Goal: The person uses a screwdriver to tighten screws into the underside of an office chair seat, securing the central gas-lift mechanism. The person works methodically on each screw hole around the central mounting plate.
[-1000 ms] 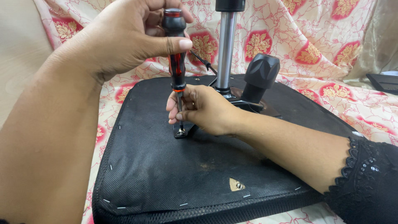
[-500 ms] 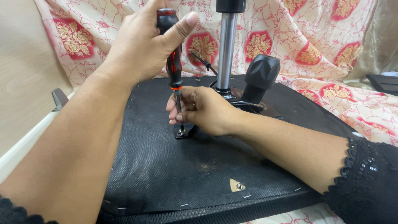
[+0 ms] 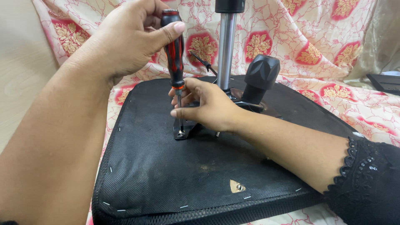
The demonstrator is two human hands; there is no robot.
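The left hand [image 3: 129, 39] is curled around the top of a screwdriver [image 3: 175, 54], fingers wrapped over the red-and-black handle and the thumb pressed along its right side. The tool stands nearly upright below that hand, its thin metal shaft running down to a screw [image 3: 180, 133] that sits in the end of a black metal bracket [image 3: 185, 130].

The right hand [image 3: 206, 106] comes in from the right and sits lower, just beside the shaft. Its fingers are loosely bent, with the thumb and forefinger pinched around the shaft a little under the handle's orange collar, steadying it. The heel of this hand rests over the bracket, hiding most of it; only the bracket's rounded left tip with the screw shows in front of the fingers.

The bracket lies flat on the black fabric underside of a chair seat [image 3: 166, 179], which is turned upside down. Staples dot the fabric's edge, and a small triangular cut near the front edge shows a second screw [image 3: 238, 187].

Behind the right hand a silver gas-lift column [image 3: 226, 46] rises straight up from the seat's mechanism, and just to its right stands a black faceted knob [image 3: 260, 75]. A thin dark lever [image 3: 202, 61] angles out left of the column.

The seat rests on a cream cloth [image 3: 325, 46] printed with red and gold floral squares. A dark flat object [image 3: 385, 82] lies at the far right edge.
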